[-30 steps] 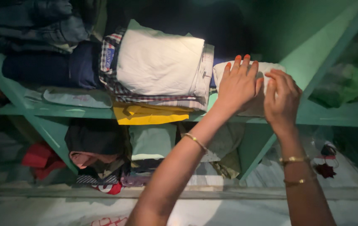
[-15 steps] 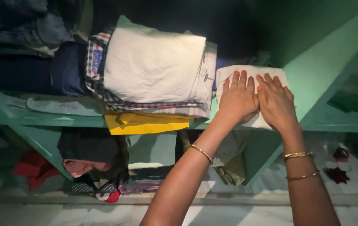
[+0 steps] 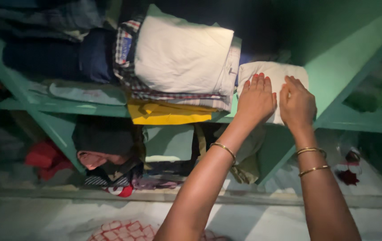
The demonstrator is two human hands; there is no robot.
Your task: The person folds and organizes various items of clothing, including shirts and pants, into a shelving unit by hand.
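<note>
A folded white cloth [image 3: 275,72] lies on the green shelf [image 3: 66,107], at its right end beside the slanted green side wall. My left hand [image 3: 256,99] rests flat on the cloth with its fingers together, a gold bangle on the wrist. Just to its right, my right hand [image 3: 297,105] also lies palm down on the cloth, with two bangles on that wrist. Neither hand grips anything. Left of the cloth stands a pile of folded clothes topped by a cream garment [image 3: 183,58], over checked fabric and a yellow piece [image 3: 168,115].
Dark blue folded clothes [image 3: 57,58] fill the shelf's left part. The lower shelf holds a dark bundle [image 3: 104,136], red cloth [image 3: 43,156] and mixed garments. A green side panel [image 3: 356,67] slants at the right. Pale cloth with a red pattern [image 3: 119,230] lies below.
Both hands have slid from the cloth's front edge onto its top and now lie flat side by side. The view has shifted slightly.
</note>
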